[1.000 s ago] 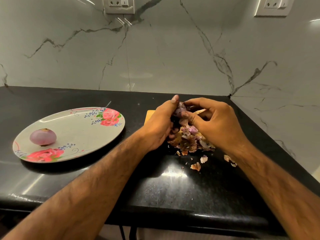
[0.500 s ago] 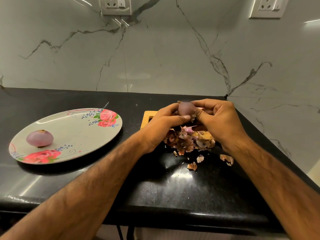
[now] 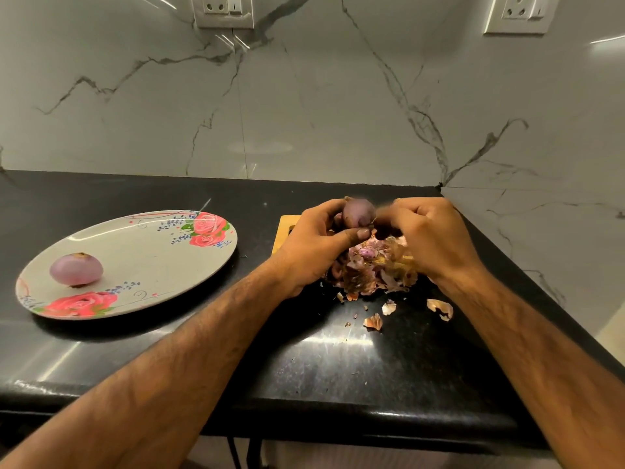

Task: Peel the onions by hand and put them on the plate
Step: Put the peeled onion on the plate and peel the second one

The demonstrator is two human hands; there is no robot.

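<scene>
Left hand (image 3: 314,247) curls its grip round the red onion (image 3: 358,211) above the peel heap (image 3: 370,270), so scraps fall there — right hand (image 3: 436,238) pinches its lower end. Peeled onion (image 3: 76,269) sits on the plate (image 3: 148,265), nine o'clock.

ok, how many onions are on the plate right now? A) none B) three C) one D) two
C: a single peeled onion lies on the plate; the second onion is gripped by the left hand and right hand over the peel pile.
</scene>
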